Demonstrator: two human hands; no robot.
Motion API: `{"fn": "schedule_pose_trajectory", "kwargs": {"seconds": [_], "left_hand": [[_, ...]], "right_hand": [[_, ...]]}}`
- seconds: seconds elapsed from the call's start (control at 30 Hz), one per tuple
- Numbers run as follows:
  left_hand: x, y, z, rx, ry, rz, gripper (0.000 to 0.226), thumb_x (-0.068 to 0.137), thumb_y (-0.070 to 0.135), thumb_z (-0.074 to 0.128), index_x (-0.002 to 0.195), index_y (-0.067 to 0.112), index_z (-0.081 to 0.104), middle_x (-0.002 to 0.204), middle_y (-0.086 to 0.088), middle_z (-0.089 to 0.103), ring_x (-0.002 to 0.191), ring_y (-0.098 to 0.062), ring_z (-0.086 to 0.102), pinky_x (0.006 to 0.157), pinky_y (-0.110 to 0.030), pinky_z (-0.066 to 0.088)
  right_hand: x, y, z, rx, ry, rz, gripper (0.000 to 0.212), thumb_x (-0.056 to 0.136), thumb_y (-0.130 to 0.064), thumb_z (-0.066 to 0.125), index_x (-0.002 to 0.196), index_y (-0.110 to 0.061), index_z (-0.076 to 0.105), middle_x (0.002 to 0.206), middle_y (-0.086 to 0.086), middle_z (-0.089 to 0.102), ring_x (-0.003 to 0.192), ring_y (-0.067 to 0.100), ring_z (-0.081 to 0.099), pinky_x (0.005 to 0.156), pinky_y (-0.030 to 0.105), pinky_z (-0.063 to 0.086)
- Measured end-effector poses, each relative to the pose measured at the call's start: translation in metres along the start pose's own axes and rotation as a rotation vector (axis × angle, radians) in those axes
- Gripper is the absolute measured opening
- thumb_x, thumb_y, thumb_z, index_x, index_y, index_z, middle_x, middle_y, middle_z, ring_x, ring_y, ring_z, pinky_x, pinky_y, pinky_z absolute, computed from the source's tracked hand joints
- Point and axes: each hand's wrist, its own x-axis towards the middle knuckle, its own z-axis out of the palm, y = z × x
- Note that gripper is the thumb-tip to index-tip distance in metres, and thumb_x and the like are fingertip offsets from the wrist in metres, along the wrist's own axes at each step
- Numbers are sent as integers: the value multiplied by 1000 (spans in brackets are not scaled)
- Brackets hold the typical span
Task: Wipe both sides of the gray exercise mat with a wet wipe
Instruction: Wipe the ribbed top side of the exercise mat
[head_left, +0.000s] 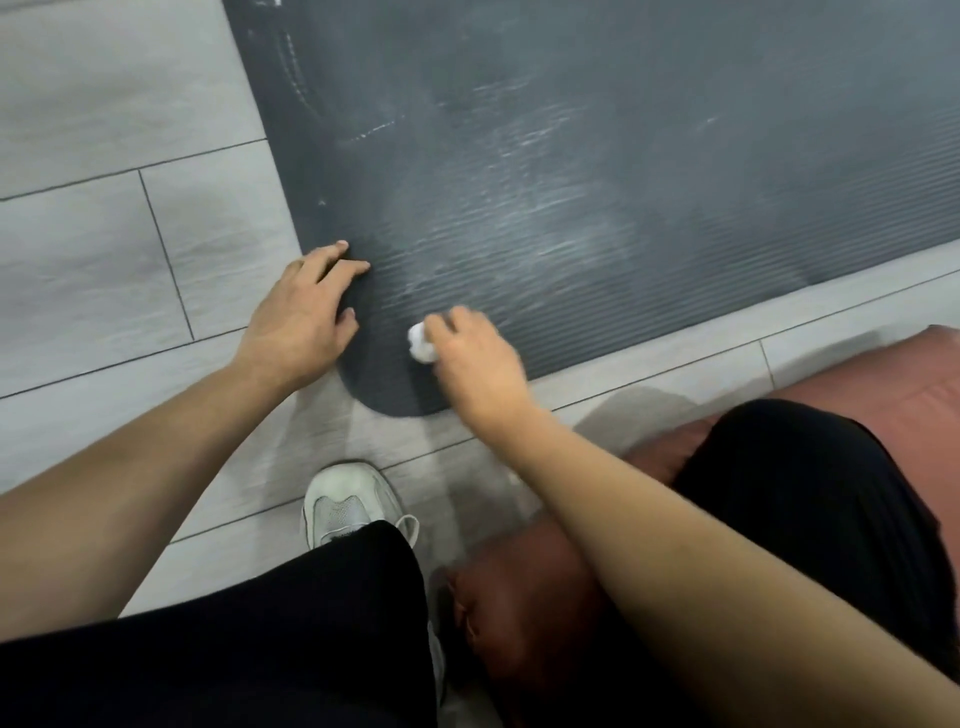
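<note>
The gray exercise mat (597, 171) lies flat on the floor, ribbed side up, with wet streaks across its middle. Its rounded near corner points toward me. My left hand (301, 317) presses flat on the mat's left edge near that corner, fingers spread. My right hand (478, 358) grips a crumpled white wet wipe (422, 343) and holds it against the mat just right of my left hand.
Light gray wood-look floor planks (104, 249) surround the mat. My white sneaker (348, 504) stands on the floor below the mat's corner. A reddish-brown cushioned seat (893, 384) sits at the lower right under my black-trousered legs.
</note>
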Motion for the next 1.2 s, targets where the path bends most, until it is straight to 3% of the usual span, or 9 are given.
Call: {"fn": "schedule_pose_trajectory", "kwargs": {"seconds": [0.17, 0.27, 0.5, 0.67, 0.73, 0.87, 0.93, 1.03, 1.2], "left_hand": [[0, 1, 3, -33, 6, -13, 56, 91, 7, 63, 145, 13, 49, 160, -11, 35, 141, -38, 37, 120, -47, 31], [-2, 3, 10, -69, 40, -37, 55, 91, 5, 62, 145, 13, 49, 161, -10, 34, 144, -35, 34, 122, -44, 28], [-3, -6, 9, -129, 48, -32, 53, 93, 5, 66, 143, 15, 53, 159, -11, 36, 144, -34, 35, 121, -40, 28], [-4, -9, 5, -86, 36, -13, 50, 93, 11, 69, 140, 14, 55, 156, -11, 40, 141, -34, 40, 115, -49, 39], [-3, -9, 3, -70, 18, -20, 50, 94, 14, 68, 141, 16, 54, 156, -9, 38, 141, -34, 39, 111, -53, 42], [-3, -9, 5, -83, 38, -23, 48, 93, 12, 68, 140, 15, 55, 156, -10, 39, 140, -34, 40, 115, -49, 39], [-5, -6, 9, -111, 58, -35, 47, 93, 10, 68, 139, 14, 55, 156, -11, 39, 141, -34, 39, 118, -45, 36], [-7, -6, 12, -143, 73, -45, 47, 93, 9, 68, 138, 13, 55, 156, -11, 38, 143, -32, 38, 120, -43, 33], [-19, -7, 5, -168, 175, -97, 41, 90, 14, 75, 128, 13, 60, 138, -10, 47, 124, -32, 47, 105, -39, 44]], "right_hand": [[10, 133, -62, -160, 159, 650, 26, 87, -2, 46, 110, -11, 54, 115, 19, 52, 103, 40, 51, 79, 42, 43], [8, 142, -68, -150, 177, 807, 33, 84, 3, 46, 113, -12, 51, 119, 16, 48, 106, 38, 49, 80, 41, 43], [-20, -50, 17, 38, -121, 77, 32, 83, -1, 55, 114, -8, 58, 107, 17, 53, 95, 36, 49, 72, 41, 42], [-18, -33, 14, 14, -189, -276, 26, 78, -1, 62, 103, -9, 64, 93, 13, 56, 83, 33, 52, 62, 38, 43], [-5, 14, 0, -31, -95, -167, 21, 79, -5, 60, 98, -10, 65, 92, 15, 56, 83, 36, 55, 62, 40, 45], [10, 135, -54, -116, 168, 543, 24, 84, -2, 49, 105, -10, 57, 108, 20, 53, 97, 40, 52, 76, 42, 41], [2, 149, -62, -132, 221, 679, 27, 85, 1, 46, 108, -10, 53, 111, 19, 50, 98, 40, 49, 79, 42, 39], [-13, 97, -31, -123, 172, 483, 27, 80, 3, 53, 104, -9, 56, 104, 20, 52, 89, 39, 50, 75, 42, 39], [-36, -13, 22, 38, -69, -158, 26, 75, 1, 59, 98, -11, 61, 90, 10, 53, 76, 30, 47, 66, 38, 40]]}}
